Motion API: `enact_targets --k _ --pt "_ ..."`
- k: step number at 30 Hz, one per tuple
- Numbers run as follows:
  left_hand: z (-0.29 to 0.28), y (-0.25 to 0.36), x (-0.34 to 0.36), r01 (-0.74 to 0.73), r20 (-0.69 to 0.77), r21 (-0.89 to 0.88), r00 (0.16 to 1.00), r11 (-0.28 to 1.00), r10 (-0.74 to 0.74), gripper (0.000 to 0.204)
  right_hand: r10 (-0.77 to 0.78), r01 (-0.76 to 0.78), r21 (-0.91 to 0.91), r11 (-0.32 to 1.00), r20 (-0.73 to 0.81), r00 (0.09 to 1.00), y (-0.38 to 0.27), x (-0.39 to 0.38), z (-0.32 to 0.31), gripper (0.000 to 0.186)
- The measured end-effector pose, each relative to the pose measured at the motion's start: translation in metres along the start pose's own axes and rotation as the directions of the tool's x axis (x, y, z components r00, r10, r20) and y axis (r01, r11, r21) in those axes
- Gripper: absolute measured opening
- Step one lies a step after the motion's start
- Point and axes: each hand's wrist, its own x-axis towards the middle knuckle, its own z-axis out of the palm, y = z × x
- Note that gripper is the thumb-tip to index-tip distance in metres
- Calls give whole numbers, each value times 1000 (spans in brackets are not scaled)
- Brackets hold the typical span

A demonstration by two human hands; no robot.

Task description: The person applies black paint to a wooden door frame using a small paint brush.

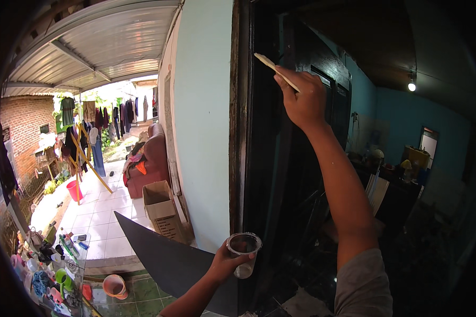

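Observation:
My right hand [304, 100], raised in front of a glossy black door [269, 121], grips a slim pale stick [269, 64] shaped like a brush handle. Its pale end points up and left, near the dark door frame [239, 132]. Whether bristles are on it I cannot tell. Lower down, my left hand [226, 264] is wrapped round a clear plastic cup [244, 253], held upright with its rim up. The cup looks mostly see-through; any contents are hard to make out.
A dark flat panel [169, 259] leans below the light blue wall [203, 132]. Outside stand an open cardboard box [161, 203], a reddish armchair [156, 153] and a laundry rack. A cluttered table [82, 259] and a bucket [115, 286] are at lower left. A dim room lies right.

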Motion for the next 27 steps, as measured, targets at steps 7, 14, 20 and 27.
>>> enact_targets --k 7,14,20,27 --pt "-13 -8 -8 3 33 -23 999 1000 -3 81 3 -1 -29 1000 70 998 -33 -44 12 15" --pt "-16 -1 -9 -17 26 -24 1000 1000 17 81 64 -63 -88 994 3 998 -3 -14 10 19" --pt "-21 0 -14 17 19 -22 1000 1000 -16 81 33 -33 -10 999 49 998 -22 -56 -2 17" --pt "-8 7 -10 6 34 -36 999 999 -5 76 22 -23 -55 998 -28 999 0 -15 11 17"
